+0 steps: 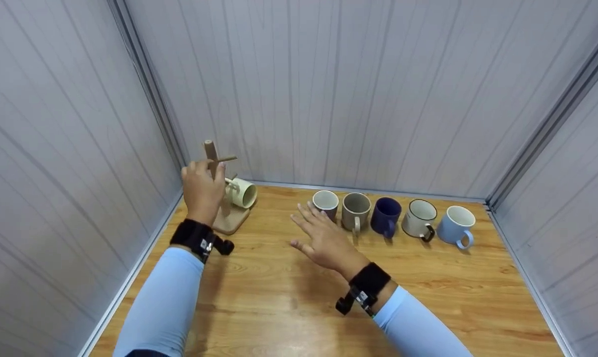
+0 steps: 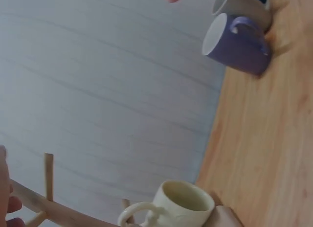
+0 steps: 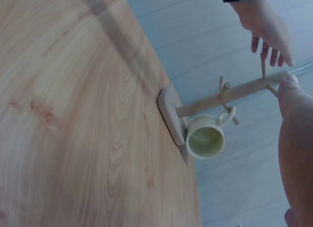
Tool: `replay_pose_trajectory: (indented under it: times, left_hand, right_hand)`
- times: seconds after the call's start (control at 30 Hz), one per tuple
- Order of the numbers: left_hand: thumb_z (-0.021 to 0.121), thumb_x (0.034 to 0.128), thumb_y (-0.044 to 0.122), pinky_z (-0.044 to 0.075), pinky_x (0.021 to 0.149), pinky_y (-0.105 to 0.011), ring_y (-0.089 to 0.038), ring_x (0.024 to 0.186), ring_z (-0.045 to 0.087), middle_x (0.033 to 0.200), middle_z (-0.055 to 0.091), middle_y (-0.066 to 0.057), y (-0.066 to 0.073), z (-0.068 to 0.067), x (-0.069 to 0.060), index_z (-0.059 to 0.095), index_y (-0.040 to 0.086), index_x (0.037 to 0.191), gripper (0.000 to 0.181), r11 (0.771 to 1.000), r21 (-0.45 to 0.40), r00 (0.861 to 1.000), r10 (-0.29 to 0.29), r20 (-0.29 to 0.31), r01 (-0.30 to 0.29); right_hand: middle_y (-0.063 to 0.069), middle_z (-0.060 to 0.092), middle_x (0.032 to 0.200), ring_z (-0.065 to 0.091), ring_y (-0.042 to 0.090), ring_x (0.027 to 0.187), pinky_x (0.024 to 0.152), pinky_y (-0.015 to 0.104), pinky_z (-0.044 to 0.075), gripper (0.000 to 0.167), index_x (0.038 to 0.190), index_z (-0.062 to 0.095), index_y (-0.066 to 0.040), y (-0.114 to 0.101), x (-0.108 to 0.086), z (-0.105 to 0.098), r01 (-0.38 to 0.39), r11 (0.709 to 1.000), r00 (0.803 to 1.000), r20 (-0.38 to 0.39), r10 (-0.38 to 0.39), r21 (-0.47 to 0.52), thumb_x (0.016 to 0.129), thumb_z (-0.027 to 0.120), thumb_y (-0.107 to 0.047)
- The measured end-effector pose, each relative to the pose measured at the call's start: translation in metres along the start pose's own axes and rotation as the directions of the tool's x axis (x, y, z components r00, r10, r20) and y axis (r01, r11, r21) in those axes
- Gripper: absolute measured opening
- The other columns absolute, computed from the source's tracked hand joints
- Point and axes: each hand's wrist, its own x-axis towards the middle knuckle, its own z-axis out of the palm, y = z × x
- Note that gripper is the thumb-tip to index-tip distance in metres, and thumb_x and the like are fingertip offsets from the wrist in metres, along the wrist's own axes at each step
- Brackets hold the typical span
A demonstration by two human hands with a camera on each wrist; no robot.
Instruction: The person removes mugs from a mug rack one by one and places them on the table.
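A wooden mug tree stands at the left, with a pale yellow mug hanging by its handle from a low peg. My left hand is at the top of the post, thumb and fingers on either side of it; in the right wrist view the fingers look loose, not wrapped round the wood. My right hand hovers with spread fingers, holding nothing, in front of a dark-sided mug with a pale inside, and partly hides it in the head view.
Right of that mug, a taupe mug, a navy mug, a white mug with black rim and handle, and a light blue mug stand upright in a row. Panel walls enclose the wooden tabletop at back and sides.
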Motion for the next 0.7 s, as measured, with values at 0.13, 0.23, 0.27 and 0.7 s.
replay_pose_trajectory:
  times: [0.13,0.23,0.27,0.7]
  left_hand:
    - [0.072,0.1113,0.032,0.052,0.109,-0.056,-0.043,0.124,0.059,0.124,0.071,-0.022,0.006,-0.006,0.019,0.075,-0.003,0.126,0.038,1.000,-0.013,1.000,-0.010,-0.021,0.010]
    - [0.073,0.1106,0.033,0.051,0.113,-0.055,-0.043,0.131,0.058,0.133,0.069,-0.022,0.009,-0.008,0.033,0.069,-0.002,0.139,0.045,0.999,0.009,0.999,-0.041,-0.017,0.041]
    - [0.073,0.1106,0.034,0.050,0.117,-0.055,-0.043,0.136,0.057,0.139,0.067,-0.023,0.011,-0.009,0.038,0.065,-0.001,0.145,0.050,0.998,0.021,0.999,-0.053,-0.010,0.053]
    - [0.068,0.1138,0.049,0.051,0.119,-0.063,-0.045,0.141,0.059,0.147,0.066,-0.023,0.020,-0.006,0.063,0.064,0.004,0.152,0.060,0.981,0.190,0.988,-0.061,0.144,0.033]
  right_hand:
    - [0.013,0.027,0.189,0.023,0.039,0.177,0.141,0.063,0.029,0.077,0.177,0.042,-0.015,-0.006,0.004,0.005,0.027,0.999,1.000,0.001,-0.027,-0.019,0.118,0.046,-0.064]
    - [0.013,0.027,0.189,0.023,0.038,0.177,0.142,0.061,0.027,0.075,0.177,0.041,-0.015,-0.008,0.006,0.009,0.039,0.999,0.999,0.012,-0.038,-0.035,0.118,0.047,-0.061]
    - [0.014,0.028,0.188,0.023,0.039,0.177,0.142,0.061,0.028,0.074,0.177,0.042,-0.015,-0.009,0.006,0.010,0.044,0.998,0.999,0.012,-0.044,-0.039,0.118,0.048,-0.061]
    - [0.014,0.029,0.188,0.022,0.039,0.177,0.143,0.057,0.025,0.074,0.177,0.042,-0.014,-0.010,-0.001,0.012,0.049,0.999,0.999,0.020,-0.049,-0.016,0.119,0.048,-0.059]
